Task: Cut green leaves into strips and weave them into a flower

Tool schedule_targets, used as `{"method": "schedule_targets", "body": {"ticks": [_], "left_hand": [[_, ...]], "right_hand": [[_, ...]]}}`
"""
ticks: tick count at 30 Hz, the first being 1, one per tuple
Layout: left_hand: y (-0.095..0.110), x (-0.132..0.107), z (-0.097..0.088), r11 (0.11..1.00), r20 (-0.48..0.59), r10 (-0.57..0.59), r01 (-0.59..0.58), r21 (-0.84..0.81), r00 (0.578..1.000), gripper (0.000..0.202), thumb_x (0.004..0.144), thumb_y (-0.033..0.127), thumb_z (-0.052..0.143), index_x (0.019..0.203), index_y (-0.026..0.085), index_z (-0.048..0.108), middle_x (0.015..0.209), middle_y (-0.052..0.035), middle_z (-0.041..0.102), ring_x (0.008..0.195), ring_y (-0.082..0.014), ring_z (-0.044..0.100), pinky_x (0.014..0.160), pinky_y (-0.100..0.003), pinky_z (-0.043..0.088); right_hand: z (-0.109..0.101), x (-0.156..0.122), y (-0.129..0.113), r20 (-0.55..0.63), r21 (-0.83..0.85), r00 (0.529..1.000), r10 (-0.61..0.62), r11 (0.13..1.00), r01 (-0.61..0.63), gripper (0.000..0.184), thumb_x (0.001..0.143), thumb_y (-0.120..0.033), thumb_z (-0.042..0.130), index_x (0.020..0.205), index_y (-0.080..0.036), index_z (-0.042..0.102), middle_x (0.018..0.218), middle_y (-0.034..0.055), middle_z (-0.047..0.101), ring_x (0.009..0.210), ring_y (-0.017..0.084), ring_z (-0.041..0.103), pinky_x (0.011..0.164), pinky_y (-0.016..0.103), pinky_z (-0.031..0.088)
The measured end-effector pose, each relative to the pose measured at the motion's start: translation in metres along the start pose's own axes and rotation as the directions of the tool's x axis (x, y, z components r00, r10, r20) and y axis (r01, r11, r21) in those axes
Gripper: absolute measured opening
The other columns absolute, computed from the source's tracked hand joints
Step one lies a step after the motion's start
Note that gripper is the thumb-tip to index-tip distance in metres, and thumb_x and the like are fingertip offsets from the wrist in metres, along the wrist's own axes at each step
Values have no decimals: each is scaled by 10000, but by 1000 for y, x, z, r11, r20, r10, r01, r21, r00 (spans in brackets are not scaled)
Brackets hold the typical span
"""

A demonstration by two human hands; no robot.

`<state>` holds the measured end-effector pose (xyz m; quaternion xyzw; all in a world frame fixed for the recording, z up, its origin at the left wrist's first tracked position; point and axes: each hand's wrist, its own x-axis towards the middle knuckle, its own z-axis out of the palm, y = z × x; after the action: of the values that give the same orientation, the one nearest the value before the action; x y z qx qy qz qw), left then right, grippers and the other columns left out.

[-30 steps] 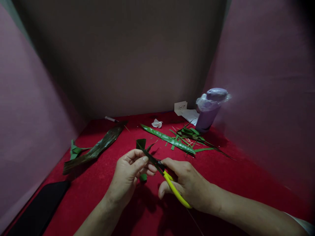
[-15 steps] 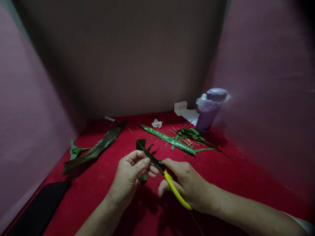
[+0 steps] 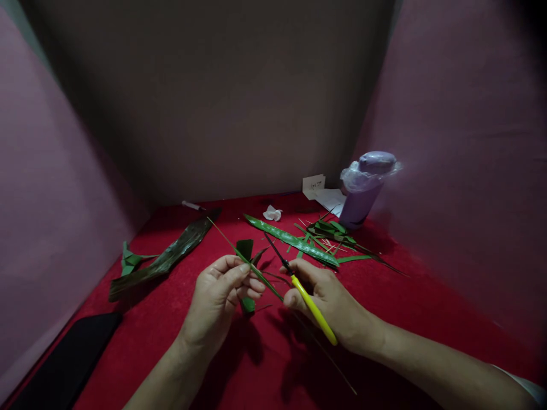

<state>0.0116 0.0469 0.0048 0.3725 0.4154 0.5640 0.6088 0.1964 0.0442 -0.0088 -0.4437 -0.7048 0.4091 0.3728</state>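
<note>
My left hand (image 3: pixel 216 299) pinches a thin green leaf strip (image 3: pixel 268 283) between thumb and fingers. The strip slants from upper left to lower right, its thin tip rising past my fingertips. Yellow-handled scissors (image 3: pixel 315 311) are in my right hand (image 3: pixel 335 304), dark blades pointing up and left, apart from the strip. Behind my left fingers shows a dark green leaf piece (image 3: pixel 244 249), with another green bit (image 3: pixel 248 306) below them; I cannot tell whether these are held or lie on the cloth. A thin dry stem (image 3: pixel 331 361) runs below my right hand.
A long green leaf (image 3: pixel 294 242) lies ahead beside a heap of leaf scraps (image 3: pixel 333 230). A purple container (image 3: pixel 361 202) and white papers (image 3: pixel 329 199) stand behind. Leftward are a broad dark leaf (image 3: pixel 171 259), a folded leaf piece (image 3: pixel 130 261) and a black flat object (image 3: pixel 72 356).
The scissors have moved off the strip, their blades now apart from it and in sight. My left hand has shifted slightly left, and the strip's tip has swung up and left.
</note>
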Motion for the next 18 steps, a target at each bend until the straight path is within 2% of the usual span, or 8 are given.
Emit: {"method": "schedule_targets", "body": {"ticks": [3, 5, 8, 14, 18], "left_hand": [[1, 0, -1, 1000, -1, -19, 19, 14, 1000, 71, 753, 155, 628, 704, 125, 587, 618, -25, 654, 530, -116, 617, 509, -209, 490], [0, 0, -1, 999, 15, -30, 30, 15, 999, 71, 755, 157, 628, 706, 126, 588, 624, -20, 646, 529, -111, 607, 505, -206, 486], [-3, -2, 0, 999, 75, -48, 47, 4, 996, 43, 765, 154, 620, 739, 139, 590, 649, -12, 642, 532, -106, 594, 497, -210, 480], [-6, -5, 2, 1000, 152, -17, 15, 17, 988, 19, 780, 157, 610, 795, 154, 598, 747, -20, 631, 601, -101, 544, 471, -195, 442], [-6, -6, 4, 1000, 190, -1, -3, 24, 982, 29, 783, 185, 619, 783, 156, 612, 811, -30, 636, 617, -89, 520, 502, -196, 441]], "right_hand": [[1, 4, 2, -10, 228, 999, 43, 973, -39, 322, 748, -433, 649, 907, -173, 546, 582, -63, 439, 472, 61, 350, 430, 197, 287], [2, 7, 2, 8, 379, 992, 129, 917, -123, 319, 748, -423, 648, 916, -175, 539, 586, -61, 481, 423, 47, 359, 386, 184, 286], [4, 10, 1, 70, 505, 974, 215, 834, -221, 291, 727, -376, 669, 885, -175, 531, 589, -51, 543, 361, 32, 355, 326, 165, 263], [4, 5, 3, 255, 617, 955, 150, 735, -280, 259, 772, -318, 601, 969, -163, 536, 593, -15, 607, 340, 51, 385, 315, 174, 301], [2, 5, 3, 300, 674, 950, 92, 684, -279, 251, 752, -287, 618, 960, -161, 558, 532, -64, 506, 336, 37, 334, 323, 170, 289]]}}
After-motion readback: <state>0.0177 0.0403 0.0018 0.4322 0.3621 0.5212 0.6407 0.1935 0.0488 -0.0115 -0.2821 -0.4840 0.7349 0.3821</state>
